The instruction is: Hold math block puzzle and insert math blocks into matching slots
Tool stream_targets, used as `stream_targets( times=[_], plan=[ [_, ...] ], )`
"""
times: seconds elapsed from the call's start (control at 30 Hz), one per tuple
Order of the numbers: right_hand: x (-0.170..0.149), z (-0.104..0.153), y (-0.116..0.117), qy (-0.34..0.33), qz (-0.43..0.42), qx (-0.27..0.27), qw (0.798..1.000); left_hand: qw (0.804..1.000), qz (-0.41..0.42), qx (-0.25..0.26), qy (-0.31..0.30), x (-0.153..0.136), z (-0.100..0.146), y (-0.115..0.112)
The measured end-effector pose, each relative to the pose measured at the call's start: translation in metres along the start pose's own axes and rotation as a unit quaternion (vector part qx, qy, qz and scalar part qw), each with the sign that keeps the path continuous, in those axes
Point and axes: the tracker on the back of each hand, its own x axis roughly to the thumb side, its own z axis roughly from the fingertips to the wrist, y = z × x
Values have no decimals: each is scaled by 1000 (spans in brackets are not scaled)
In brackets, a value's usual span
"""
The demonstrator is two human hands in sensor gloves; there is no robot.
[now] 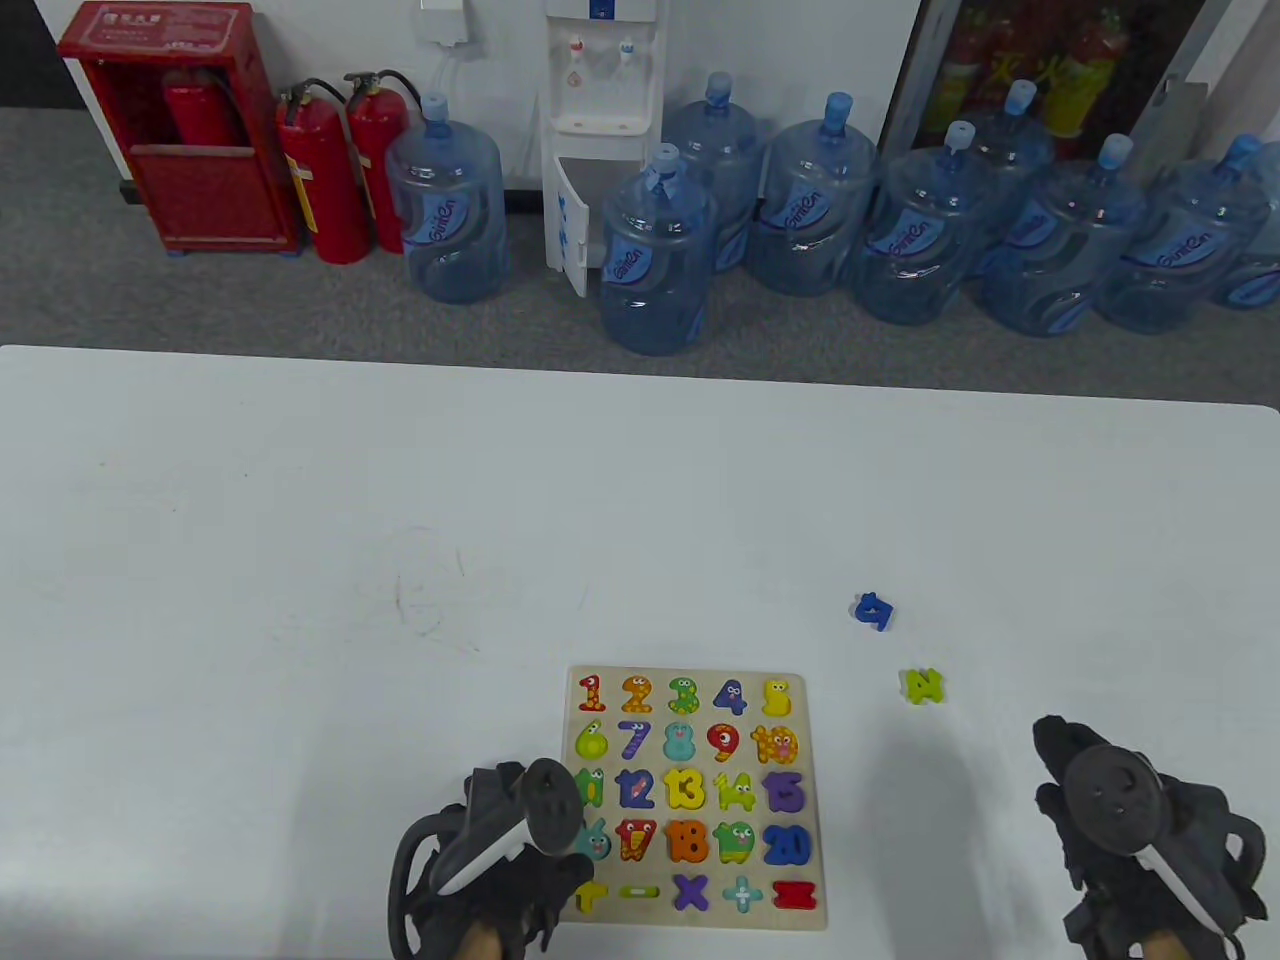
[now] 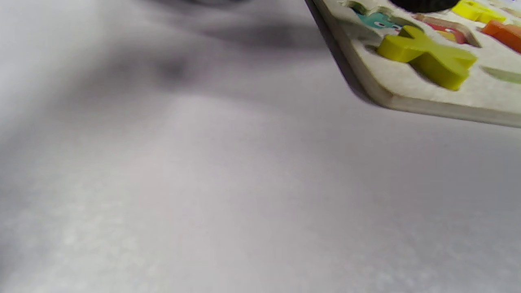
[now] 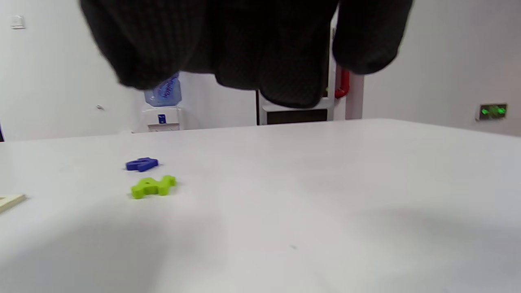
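The wooden puzzle board (image 1: pixel 814 832) lies near the table's front edge, most slots filled with coloured number and sign blocks. My left hand (image 1: pixel 520 830) rests over the board's lower left edge and holds it there. In the left wrist view the board's corner (image 2: pixel 407 87) shows with a yellow sign block (image 2: pixel 427 53) in its slot and a dark fingertip (image 2: pixel 423 3) on the board. A loose blue block (image 1: pixel 873 610) and a loose green block (image 1: pixel 922 686) lie right of the board. My right hand (image 1: pixel 1130 830) is empty, nearer than both blocks, fingers (image 3: pixel 285 61) hanging above the table.
The white table (image 1: pixel 300 550) stretches far behind and left of the board. In the right wrist view the blue block (image 3: pixel 141 164) lies just behind the green one (image 3: pixel 153 186). Water jugs (image 1: pixel 655 250) and fire extinguishers (image 1: pixel 325 175) stand on the floor beyond the far edge.
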Motion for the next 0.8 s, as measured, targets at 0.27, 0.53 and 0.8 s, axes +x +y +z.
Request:
stream_targets(
  times=[0.27,0.53,0.8],
  plan=[
    [35,-38,27,-7,47,95,994,1000,-4,3,7,1,1,-1],
    [92,-79,58,-16,105,127,986,1000,-9,2,14,1,0,-1],
    [116,-82,88,-23,197,174,965,1000,-9,2,14,1,0,-2]
  ],
)
